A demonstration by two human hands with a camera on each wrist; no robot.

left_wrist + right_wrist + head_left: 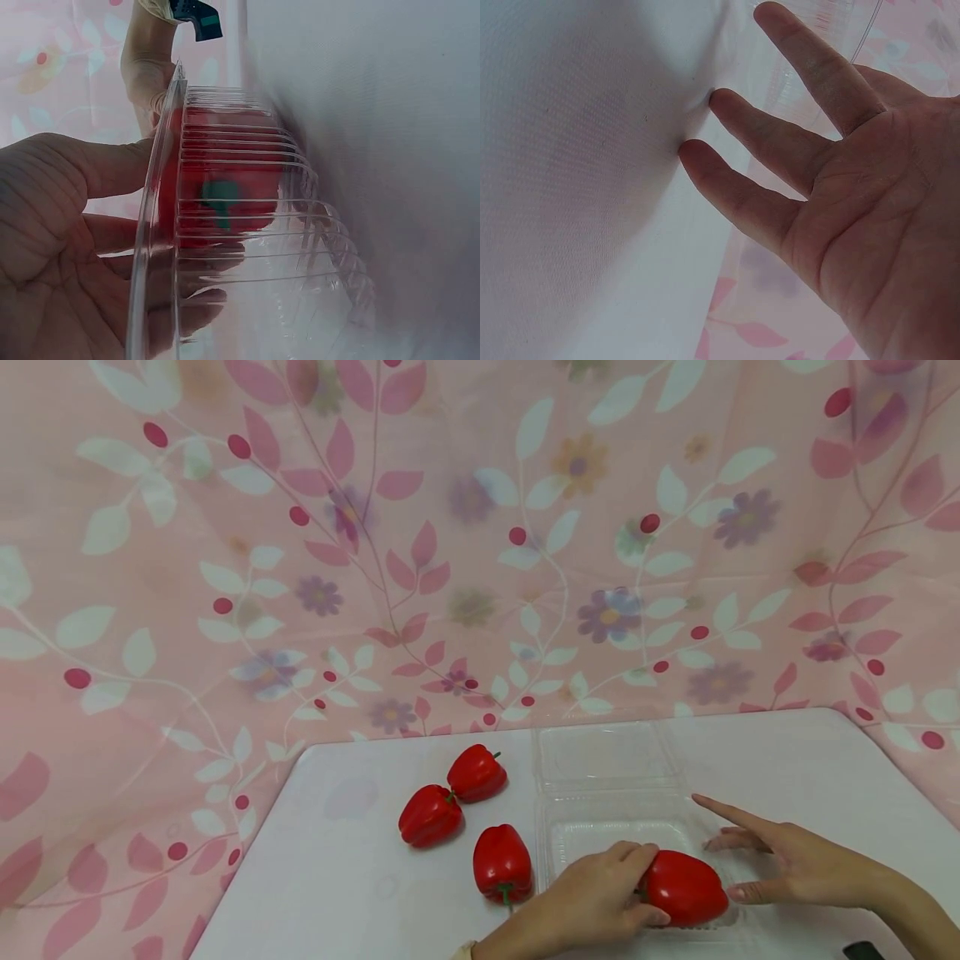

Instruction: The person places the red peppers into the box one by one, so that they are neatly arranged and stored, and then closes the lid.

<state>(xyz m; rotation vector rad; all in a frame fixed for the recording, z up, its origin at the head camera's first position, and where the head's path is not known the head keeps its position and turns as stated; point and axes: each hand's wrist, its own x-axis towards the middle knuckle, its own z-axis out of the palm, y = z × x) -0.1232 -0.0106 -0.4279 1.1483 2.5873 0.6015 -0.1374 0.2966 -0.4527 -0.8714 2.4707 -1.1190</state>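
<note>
A red bell pepper (686, 888) lies on its side within the base of a clear plastic clamshell container (551, 827). My left hand (592, 893) holds the pepper's stem end, thumb on the near side and fingers on the far side. Through the ribbed container wall (300, 247), the left wrist view shows the green stem (220, 196) and some fingertips inside. Spread fingers mark my right hand (813, 860), whose thumb is by the pepper's right end. In the right wrist view, two fingertips (697, 154) of that hand meet the white tabletop.
Three more red bell peppers lie left of the container: one at the back (477, 773), one beside it (431, 817), and one nearer (502, 864). The container's lid (603, 756) lies opened backward. A dark object (862, 951) shows at the lower right. Floral cloth (450, 568) hangs behind the table.
</note>
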